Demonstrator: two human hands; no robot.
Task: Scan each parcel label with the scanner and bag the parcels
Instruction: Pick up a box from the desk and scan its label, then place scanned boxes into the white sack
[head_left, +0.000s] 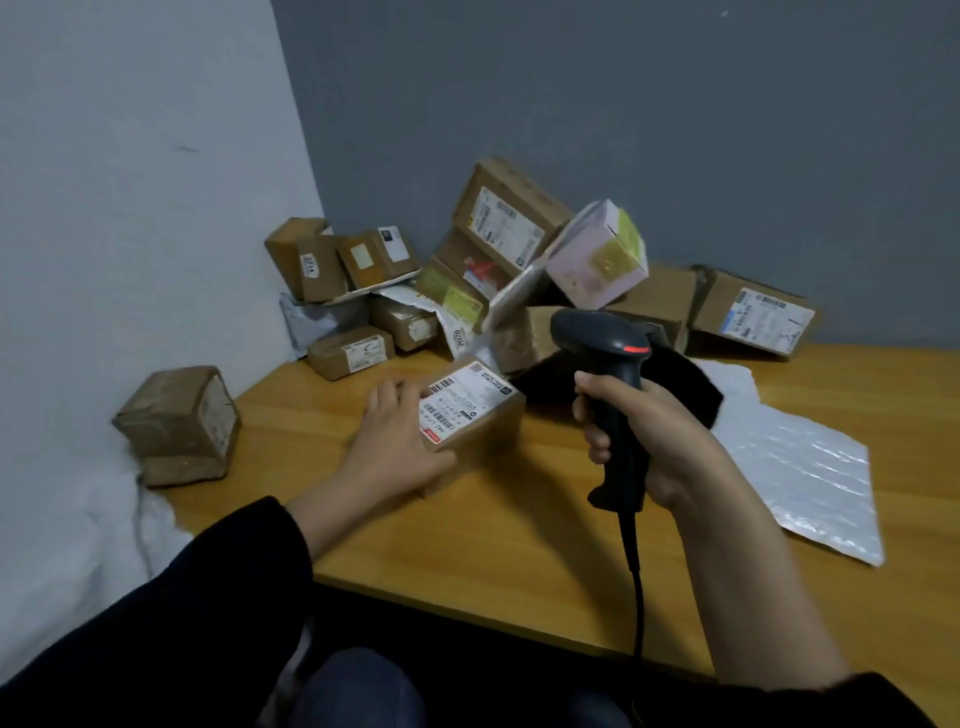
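A small brown cardboard parcel (470, 415) with a white shipping label on top lies on the wooden table (519, 545). My left hand (395, 441) grips its left side, thumb under the near edge. My right hand (639, 441) holds a black corded barcode scanner (613, 395) by its handle, upright, just right of the parcel. The scanner head has a red strip and sits above the parcel's right end.
Several cardboard parcels (498, 223) are heaped in the far corner, with a pink box (597, 260) tilted on top. Another brown box (182, 421) sits off the table's left edge. A white bubble mailer (800, 467) and a black object (685, 384) lie to the right.
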